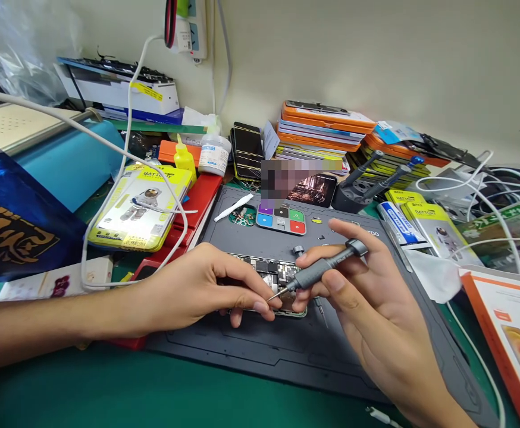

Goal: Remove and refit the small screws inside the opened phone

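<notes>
Opened phone [283,274]: lying at the centre of the frame on a dark mat [251,345], its board facing up and partly showing between the hands. The left hand [215,279] is pressing thumb and forefinger together over the phone, right at the tip of a grey screwdriver [318,270]; this pinch is probably steadying the tip or something small there. The right hand [376,297] is pinching the screwdriver's barrel between thumb and fingers, forefinger reaching past the cap, apparently for fine control. The shaft is slanting down toward the lower left, seemingly so that the tip is meeting the left fingertips. A tray with coloured squares [282,220] is sitting above the phone, presumably within easy reach.

Hard to establish: the left fingers are covering part of the phone, and whether they are gripping any part is not showing. The right fingers are hiding its right portion. Pixelation is masking an area above the tray.
</notes>
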`<action>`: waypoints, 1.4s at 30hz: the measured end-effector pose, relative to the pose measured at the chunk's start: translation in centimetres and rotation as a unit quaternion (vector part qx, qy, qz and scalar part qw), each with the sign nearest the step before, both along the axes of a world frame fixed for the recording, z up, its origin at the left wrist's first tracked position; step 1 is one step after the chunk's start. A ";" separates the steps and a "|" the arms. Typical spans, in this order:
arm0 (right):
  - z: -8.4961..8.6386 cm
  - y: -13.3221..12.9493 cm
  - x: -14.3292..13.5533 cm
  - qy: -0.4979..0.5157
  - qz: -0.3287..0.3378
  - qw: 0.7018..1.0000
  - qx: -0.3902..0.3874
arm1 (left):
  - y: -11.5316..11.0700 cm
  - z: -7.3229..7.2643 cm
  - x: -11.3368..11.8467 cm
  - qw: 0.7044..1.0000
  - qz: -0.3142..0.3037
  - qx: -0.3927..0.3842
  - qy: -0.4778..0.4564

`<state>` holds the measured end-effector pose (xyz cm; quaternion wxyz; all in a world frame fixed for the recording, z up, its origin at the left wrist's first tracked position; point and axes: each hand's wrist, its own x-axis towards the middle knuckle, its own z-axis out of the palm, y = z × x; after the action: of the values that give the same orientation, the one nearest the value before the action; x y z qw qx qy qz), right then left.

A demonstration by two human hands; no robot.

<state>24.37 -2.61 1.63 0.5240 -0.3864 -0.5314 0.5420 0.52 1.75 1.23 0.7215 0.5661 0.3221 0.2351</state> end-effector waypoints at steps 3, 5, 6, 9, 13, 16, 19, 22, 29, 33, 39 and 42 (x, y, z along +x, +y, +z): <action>-0.1 0.2 0.1 0.010 0.004 1.000 -0.008 | 0.0 -0.1 -0.1 1.000 -0.008 0.008 -0.007; -0.1 0.3 0.1 0.016 0.006 1.000 -0.012 | 0.0 -0.2 -0.2 1.000 -0.012 0.012 -0.010; -0.1 0.3 0.1 0.018 0.006 1.000 -0.014 | 0.0 -0.2 -0.2 1.000 -0.012 0.011 -0.012; -0.1 0.2 0.1 0.023 0.009 1.000 -0.017 | 0.0 -0.2 -0.2 1.000 -0.008 0.006 -0.016; -0.1 0.2 0.3 0.026 0.014 0.999 -0.024 | -0.1 -0.3 -0.2 1.000 -0.015 0.014 -0.009; -0.1 0.2 0.3 0.024 0.016 0.999 -0.028 | -0.1 -0.4 -0.3 0.999 -0.020 0.027 -0.008; -0.1 0.3 0.2 0.023 0.017 0.999 -0.030 | 0.0 -0.5 -0.4 0.999 -0.021 0.032 -0.008; 0.0 0.3 0.1 0.024 0.015 0.999 -0.036 | 0.0 -0.5 -0.4 0.999 -0.024 0.037 -0.010; 0.1 0.2 0.3 0.036 0.016 0.997 -0.059 | -0.1 -0.4 -0.4 0.999 -0.027 0.041 -0.021; 0.1 0.4 0.4 0.043 0.025 0.997 -0.067 | 0.0 -0.6 -0.5 0.998 -0.033 0.041 -0.029; 0.1 0.5 0.1 0.050 0.025 0.996 -0.068 | 0.1 -0.8 -0.6 0.998 -0.039 0.051 -0.019; 0.2 0.4 0.0 0.050 0.028 0.996 -0.068 | 0.1 -0.6 -0.5 0.998 -0.037 0.044 -0.009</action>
<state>24.40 -2.22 1.82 0.5073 -0.3788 -0.4769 0.6097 0.07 1.82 0.62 0.7069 0.6067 0.2836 0.2277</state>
